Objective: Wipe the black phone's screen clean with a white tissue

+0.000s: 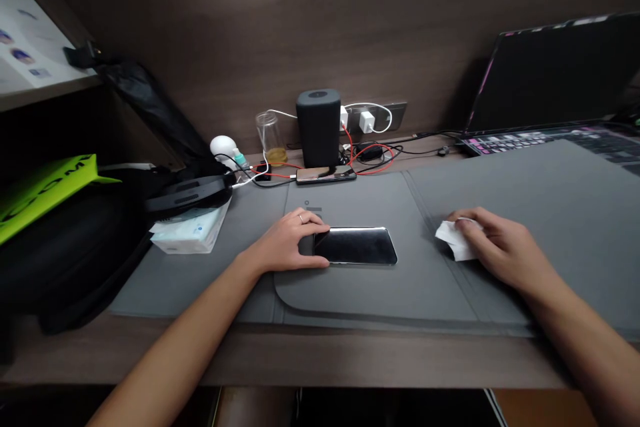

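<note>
A smartphone point(357, 246) with a dark screen lies flat on the grey desk mat point(350, 297). My left hand point(287, 243) grips its left end, thumb along the near edge and a finger on the far edge; a ring shows on one finger. Off to the right, my right hand point(500, 247) pinches a crumpled white tissue point(456, 240) between thumb and fingers, close over the mat. Some fingers of that hand are hidden behind the thumb and the tissue.
Behind the phone stand a dark speaker point(319, 128), a second phone point(326, 175) on a cable, a glass point(271, 140) and tangled cords. A tissue pack point(193, 230) and black bag point(85, 247) lie left. An open laptop point(560, 80) is at back right.
</note>
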The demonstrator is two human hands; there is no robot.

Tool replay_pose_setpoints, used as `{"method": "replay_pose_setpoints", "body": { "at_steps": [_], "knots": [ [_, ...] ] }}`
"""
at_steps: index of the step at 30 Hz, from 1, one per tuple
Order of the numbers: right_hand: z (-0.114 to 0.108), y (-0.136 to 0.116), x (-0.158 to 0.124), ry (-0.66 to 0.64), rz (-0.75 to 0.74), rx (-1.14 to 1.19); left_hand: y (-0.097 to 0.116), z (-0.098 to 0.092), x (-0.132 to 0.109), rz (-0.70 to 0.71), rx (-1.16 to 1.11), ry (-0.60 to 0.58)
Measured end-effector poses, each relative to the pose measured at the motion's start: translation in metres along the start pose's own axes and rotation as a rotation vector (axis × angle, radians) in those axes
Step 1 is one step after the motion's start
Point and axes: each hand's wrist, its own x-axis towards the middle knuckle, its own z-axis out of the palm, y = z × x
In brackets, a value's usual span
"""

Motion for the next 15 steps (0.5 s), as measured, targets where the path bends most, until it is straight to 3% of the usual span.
{"method": "replay_pose_setpoints", "body": {
  "at_steps": [7, 15],
  "knots": [
    [-0.0005, 0.0034, -0.0011, -0.065, -0.001, -0.010, -0.0007, 0.0006, -0.0003, -0.003, -0.013, -0.002],
    [0.0000, 0.0051, -0.0016, -0.049, 0.017, -0.003, -0.0015, 0.0027, -0.0001, 0.008, -0.005, 0.028]
  ]
}}
